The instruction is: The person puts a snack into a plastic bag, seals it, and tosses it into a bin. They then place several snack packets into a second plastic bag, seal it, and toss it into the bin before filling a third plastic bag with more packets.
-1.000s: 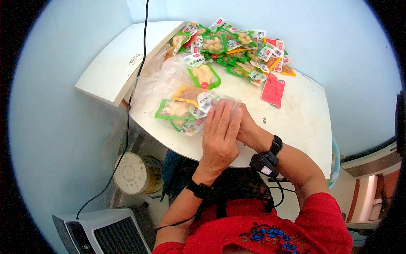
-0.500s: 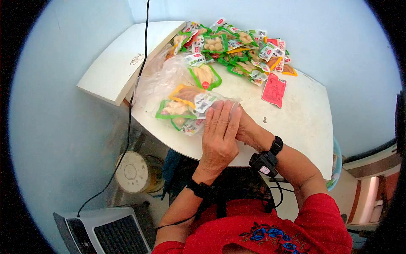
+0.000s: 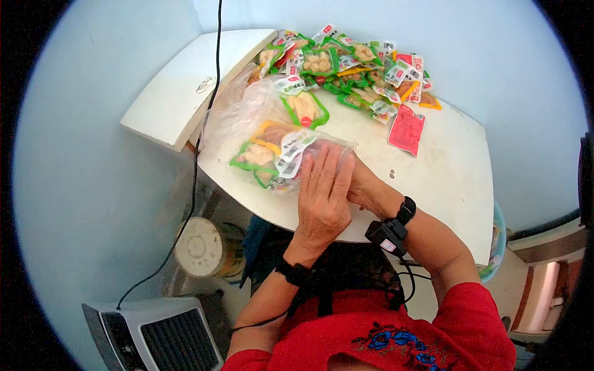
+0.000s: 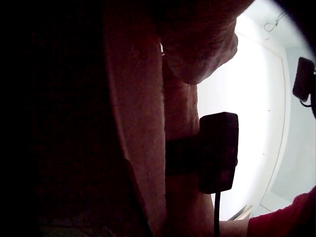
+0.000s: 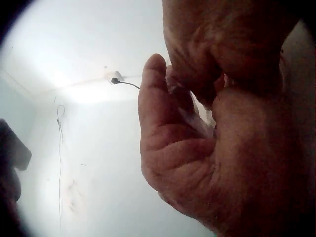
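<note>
"Pale blue walls (image 3: 117,173) enclose a white bench (image 3: 445,179); what does it carry?"

"At the far edge, a heap of food packets (image 3: 346,68), so overlapped that many labels are covered. One red packet (image 3: 406,128) lies just in front."

"And near the hands?"

"Clear plastic film (image 3: 238,114) spreads over the bench's left part. An orange-edged packet (image 3: 272,136) and a green-edged packet (image 3: 257,154) lie together at the left hand's fingertips, beneath or inside film; which of these, and whether the film forms one bag, cannot be told."

"State of the fingers?"

"Left hand (image 3: 323,201): fingers extended, laid over the film's near end and partly over the right hand (image 3: 366,185); no grip can be made out. Right hand: largely covered by the left, its fingers hidden, so their closure and hold cannot be told."

"Do the wrist views assist?"

"Little. On the left, deep shadow; on the right, both hands darkened, with a whitish sliver (image 5: 201,111) between them, unidentifiable."

"Anything cut off?"

"A blue basin (image 3: 499,241), mostly behind the bench's right edge."
</note>
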A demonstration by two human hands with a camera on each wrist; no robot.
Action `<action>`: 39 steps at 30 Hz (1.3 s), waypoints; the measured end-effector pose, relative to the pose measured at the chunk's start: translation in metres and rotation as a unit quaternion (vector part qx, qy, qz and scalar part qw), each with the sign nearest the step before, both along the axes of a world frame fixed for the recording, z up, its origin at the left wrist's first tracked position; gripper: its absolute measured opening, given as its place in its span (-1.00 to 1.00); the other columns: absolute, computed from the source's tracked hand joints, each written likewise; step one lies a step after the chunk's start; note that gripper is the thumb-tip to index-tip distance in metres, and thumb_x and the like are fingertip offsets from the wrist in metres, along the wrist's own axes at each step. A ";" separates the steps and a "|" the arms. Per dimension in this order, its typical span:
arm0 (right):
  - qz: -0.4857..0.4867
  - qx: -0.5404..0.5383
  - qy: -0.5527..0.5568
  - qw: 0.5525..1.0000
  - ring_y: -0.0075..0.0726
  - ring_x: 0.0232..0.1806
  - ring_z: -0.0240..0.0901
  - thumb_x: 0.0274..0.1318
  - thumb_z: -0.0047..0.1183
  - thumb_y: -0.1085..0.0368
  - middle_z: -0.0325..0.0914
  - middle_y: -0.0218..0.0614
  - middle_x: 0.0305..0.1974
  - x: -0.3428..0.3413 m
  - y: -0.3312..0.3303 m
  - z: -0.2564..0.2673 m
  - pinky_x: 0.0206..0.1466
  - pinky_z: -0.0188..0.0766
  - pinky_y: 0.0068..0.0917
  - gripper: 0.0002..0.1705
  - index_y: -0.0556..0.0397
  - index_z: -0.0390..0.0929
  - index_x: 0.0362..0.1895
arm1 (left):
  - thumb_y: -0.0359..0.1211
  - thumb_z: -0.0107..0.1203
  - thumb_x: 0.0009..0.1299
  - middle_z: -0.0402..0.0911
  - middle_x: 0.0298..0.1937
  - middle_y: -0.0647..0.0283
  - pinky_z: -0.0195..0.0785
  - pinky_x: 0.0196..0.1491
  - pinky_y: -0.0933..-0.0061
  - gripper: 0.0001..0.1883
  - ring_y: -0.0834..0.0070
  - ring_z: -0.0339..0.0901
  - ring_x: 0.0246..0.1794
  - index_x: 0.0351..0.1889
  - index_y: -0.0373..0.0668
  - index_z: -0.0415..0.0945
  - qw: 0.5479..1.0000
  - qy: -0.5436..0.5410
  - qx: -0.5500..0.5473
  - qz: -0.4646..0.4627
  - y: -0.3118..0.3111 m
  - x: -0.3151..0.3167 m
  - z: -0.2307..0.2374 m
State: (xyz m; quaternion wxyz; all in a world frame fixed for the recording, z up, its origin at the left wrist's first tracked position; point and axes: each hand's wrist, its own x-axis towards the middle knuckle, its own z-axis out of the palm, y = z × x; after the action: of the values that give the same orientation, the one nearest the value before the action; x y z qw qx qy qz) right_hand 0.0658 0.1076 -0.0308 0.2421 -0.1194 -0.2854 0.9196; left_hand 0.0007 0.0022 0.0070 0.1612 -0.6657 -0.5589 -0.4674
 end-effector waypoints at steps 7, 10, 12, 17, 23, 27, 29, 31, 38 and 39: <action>-0.077 0.123 -0.096 0.985 -0.32 -0.14 0.47 0.33 -0.15 0.25 0.51 -0.25 -0.17 0.008 -0.014 0.029 -0.06 0.51 -0.39 -0.79 0.08 0.44 -0.08 | -0.56 -0.07 0.16 0.39 0.30 -0.08 0.02 0.39 -0.12 -0.45 -0.04 0.31 0.34 0.20 -0.26 0.44 1.000 0.013 -0.002 0.008 -0.002 0.002 0.001; -0.049 0.296 -0.143 0.943 -0.35 -0.15 0.47 0.33 -0.14 0.24 0.52 -0.26 -0.16 0.014 -0.006 0.020 -0.09 0.51 -0.42 -0.76 0.10 0.46 -0.07 | -0.55 -0.04 0.16 0.39 0.29 -0.10 0.03 0.38 -0.14 -0.47 -0.07 0.31 0.33 0.17 -0.24 0.47 1.000 0.019 0.001 0.005 -0.002 0.002 0.002; -0.028 0.189 -0.117 0.975 -0.35 -0.15 0.47 0.32 -0.11 0.25 0.52 -0.25 -0.14 0.016 -0.009 0.023 -0.11 0.52 -0.44 -0.76 0.11 0.48 -0.07 | -0.53 -0.03 0.18 0.38 0.29 -0.13 0.04 0.37 -0.14 -0.50 -0.09 0.31 0.33 0.15 -0.23 0.48 1.000 0.026 -0.005 0.002 -0.003 0.001 0.003; -0.024 0.180 -0.158 0.971 -0.44 -0.34 0.52 0.18 0.11 0.20 0.59 -0.27 -0.28 0.022 -0.019 0.054 -0.30 0.54 -0.47 -0.75 0.17 0.57 -0.24 | -0.50 -0.02 0.24 0.34 0.30 -0.23 0.04 0.38 -0.07 -0.54 -0.17 0.28 0.34 0.15 -0.35 0.45 0.997 -0.023 -0.006 -0.072 -0.030 -0.004 0.020; 0.142 0.433 -0.365 0.812 -0.39 -0.69 0.54 0.07 0.12 0.24 0.55 -0.25 -0.63 0.049 0.012 0.103 -0.68 0.47 -0.53 -0.73 0.26 0.60 -0.47 | -0.50 0.00 0.23 0.27 0.35 -0.23 0.02 0.39 -0.06 -0.46 -0.20 0.18 0.38 0.23 -0.39 0.36 0.998 -0.038 -0.054 0.001 -0.065 -0.040 0.015; -0.031 0.529 -0.438 0.726 -0.46 -0.70 0.47 0.03 0.21 0.23 0.53 -0.31 -0.61 0.073 0.039 0.104 -0.66 0.37 -0.55 -0.73 0.23 0.58 -0.46 | -0.57 0.04 0.15 0.22 0.40 -0.18 0.00 0.41 -0.04 -0.39 -0.18 0.10 0.43 0.27 -0.30 0.35 0.991 0.056 -0.115 0.045 -0.073 -0.048 0.013; -0.096 0.610 -0.411 0.671 -0.38 -0.55 0.54 -0.05 0.26 0.21 0.56 -0.25 -0.53 0.075 0.054 0.084 -0.50 0.45 -0.47 -0.70 0.22 0.58 -0.38 | -0.58 0.08 0.13 0.20 0.42 -0.15 -0.03 0.43 -0.03 -0.35 -0.17 0.08 0.45 0.28 -0.25 0.34 0.987 0.085 -0.131 0.042 -0.071 -0.046 0.013; -0.152 0.715 -0.353 0.584 -0.28 -0.42 0.59 -0.13 0.32 0.16 0.58 -0.18 -0.46 0.072 0.061 0.062 -0.34 0.51 -0.36 -0.62 0.20 0.57 -0.32 | -0.56 0.12 0.11 0.20 0.42 -0.12 -0.03 0.43 -0.05 -0.33 -0.16 0.07 0.45 0.29 -0.20 0.35 0.986 0.096 -0.135 0.033 -0.066 -0.041 0.011; -0.091 0.631 -0.339 0.692 -0.48 -0.52 0.45 -0.04 0.14 0.32 0.55 -0.32 -0.51 0.060 0.048 0.065 -0.46 0.35 -0.50 -0.72 0.19 0.56 -0.20 | -0.52 0.14 0.18 0.30 0.37 -0.06 0.05 0.36 -0.13 -0.45 -0.10 0.18 0.40 0.21 -0.13 0.46 0.980 0.149 -0.127 0.044 -0.053 -0.032 0.011; -0.091 0.586 -0.336 0.732 -0.52 -0.56 0.42 -0.03 0.11 0.34 0.54 -0.35 -0.54 0.059 0.048 0.065 -0.51 0.30 -0.53 -0.72 0.18 0.57 -0.18 | -0.51 0.13 0.18 0.32 0.36 -0.06 0.06 0.36 -0.14 -0.47 -0.10 0.20 0.40 0.19 -0.13 0.47 0.980 0.151 -0.119 0.041 -0.051 -0.034 0.009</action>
State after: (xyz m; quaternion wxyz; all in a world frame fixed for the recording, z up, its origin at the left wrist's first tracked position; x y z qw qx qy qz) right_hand 0.1253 0.1559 0.0338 0.2353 -0.2800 -0.8184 0.4432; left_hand -0.0333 -0.0487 0.0161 0.1826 -0.7195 -0.6067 -0.2846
